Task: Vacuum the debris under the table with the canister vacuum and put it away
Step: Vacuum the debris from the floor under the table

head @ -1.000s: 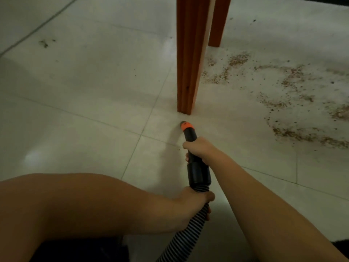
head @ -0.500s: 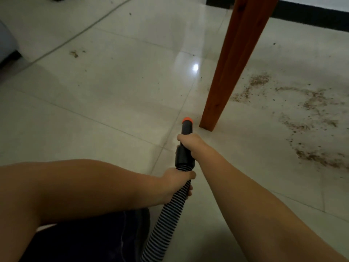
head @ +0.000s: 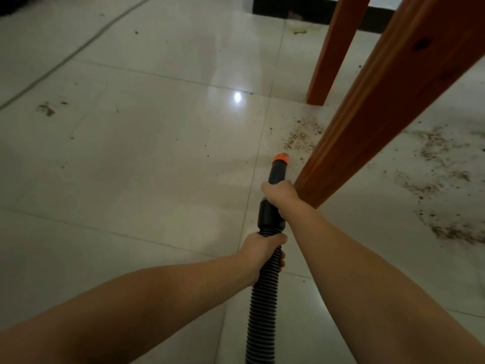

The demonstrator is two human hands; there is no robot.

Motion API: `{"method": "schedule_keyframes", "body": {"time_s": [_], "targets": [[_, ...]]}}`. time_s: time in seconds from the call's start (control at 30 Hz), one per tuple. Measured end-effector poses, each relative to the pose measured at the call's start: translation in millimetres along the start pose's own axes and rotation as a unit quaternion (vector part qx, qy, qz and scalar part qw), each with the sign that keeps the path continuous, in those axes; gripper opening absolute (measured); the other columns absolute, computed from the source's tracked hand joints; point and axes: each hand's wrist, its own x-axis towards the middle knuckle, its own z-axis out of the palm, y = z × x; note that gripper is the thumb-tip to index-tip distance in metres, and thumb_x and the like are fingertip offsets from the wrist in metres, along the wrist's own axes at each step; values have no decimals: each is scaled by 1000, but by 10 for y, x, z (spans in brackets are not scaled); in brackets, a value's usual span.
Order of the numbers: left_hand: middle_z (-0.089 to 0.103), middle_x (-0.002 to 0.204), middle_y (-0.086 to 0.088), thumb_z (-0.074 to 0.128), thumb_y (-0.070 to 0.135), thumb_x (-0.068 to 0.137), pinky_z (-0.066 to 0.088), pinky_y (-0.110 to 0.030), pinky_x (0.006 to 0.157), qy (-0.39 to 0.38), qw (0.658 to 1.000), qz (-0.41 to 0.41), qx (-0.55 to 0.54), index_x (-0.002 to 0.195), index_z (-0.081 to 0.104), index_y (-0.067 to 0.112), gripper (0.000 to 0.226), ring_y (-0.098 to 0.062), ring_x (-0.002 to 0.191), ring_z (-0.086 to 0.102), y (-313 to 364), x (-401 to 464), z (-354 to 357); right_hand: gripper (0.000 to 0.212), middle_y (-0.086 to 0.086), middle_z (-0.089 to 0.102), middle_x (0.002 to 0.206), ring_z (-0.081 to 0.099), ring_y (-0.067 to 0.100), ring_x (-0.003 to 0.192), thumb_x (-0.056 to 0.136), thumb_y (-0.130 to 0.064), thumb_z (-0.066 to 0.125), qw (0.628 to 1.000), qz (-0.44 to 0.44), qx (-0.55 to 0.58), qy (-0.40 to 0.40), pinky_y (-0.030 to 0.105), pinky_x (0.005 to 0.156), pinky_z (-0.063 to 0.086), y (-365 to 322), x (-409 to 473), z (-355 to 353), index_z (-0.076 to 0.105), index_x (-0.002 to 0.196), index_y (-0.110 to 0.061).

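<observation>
The pale glossy tiled floor (head: 131, 153) carries two orange-brown wooden table legs (head: 388, 101) towards its far right corner, brown crumb debris (head: 301, 137) scattered around them. The ribbed black vacuum hose (head: 262, 298), orange-tipped, points just short of the debris. The right hand (head: 282, 197) wraps its black nozzle tube; the left hand (head: 259, 252) grips the hose behind.

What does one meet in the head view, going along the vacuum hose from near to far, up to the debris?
Ribbed hose → left hand gripping it → black nozzle collar → right hand gripping the nozzle → orange nozzle tip → debris patch on the floor tiles.
</observation>
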Motion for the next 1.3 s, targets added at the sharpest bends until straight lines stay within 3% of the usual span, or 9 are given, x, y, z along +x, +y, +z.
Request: {"method": "schedule_keyframes", "body": {"time_s": [0.2,0.3,0.43,0.6,0.73,0.8,0.9,1.13,1.3], "targets": [[55,64,-10,64,11,87,48,-31,54,-12,998,6,-69,91,57,4,11,-22,49,54,344,133,-19,49,17,57,119,60,36,102,91,-28,56,998,-35,-37,-27,46,87,53,-396,218,46,39,131,-6],[55,63,-10,65,9,86,48,-30,53,-6,995,-1,-104,90,57,6,10,-21,49,54,360,80,-44,37,19,63,108,64,37,96,90,-25,59,995,-44,-50,-80,51,90,54,-488,158,131,44,119,-7],[55,61,-9,64,7,85,49,-31,54,20,991,-7,-129,90,57,5,9,-20,48,53,326,-13,-213,27,13,61,84,63,30,75,92,-20,57,985,-50,-55,-158,45,78,56,-598,-1,332,43,112,-8],[56,56,-9,65,6,83,49,-32,52,41,986,-12,-160,95,59,2,14,-21,45,53,187,-107,-453,31,12,62,79,63,27,65,92,-19,57,972,-60,-85,-210,40,70,56,-642,-170,678,41,116,-9],[55,56,-9,65,7,83,48,-30,49,-1,991,-36,-126,94,58,0,14,-21,43,53,187,-135,-489,34,13,63,80,64,32,73,91,-20,57,988,-36,-53,-140,46,78,58,-522,-130,596,43,119,-7],[55,58,-10,65,8,84,48,-30,50,-32,995,-48,-83,92,57,1,13,-21,43,53,266,-100,-473,38,16,64,92,65,35,85,89,-24,58,998,-9,-22,-64,51,86,55,-450,-40,464,45,121,-8],[56,61,-10,66,10,85,49,-29,52,-64,996,-54,-10,89,57,2,13,-21,45,54,436,-2,-471,46,18,60,114,62,35,96,89,-28,58,999,34,14,22,44,81,54,-410,74,286,43,128,-7],[56,67,-12,67,9,84,49,-30,50,-14,992,-35,120,92,58,3,13,-22,51,54,713,56,-426,51,13,51,107,53,30,88,93,-29,54,994,68,79,22,38,74,47,-534,138,116,38,136,-7],[57,70,-13,67,11,85,49,-33,51,17,985,-48,167,99,58,4,18,-23,53,55,881,7,-235,52,15,53,115,55,32,94,94,-29,53,996,65,62,-18,40,80,51,-625,180,-39,36,137,-6]]}}
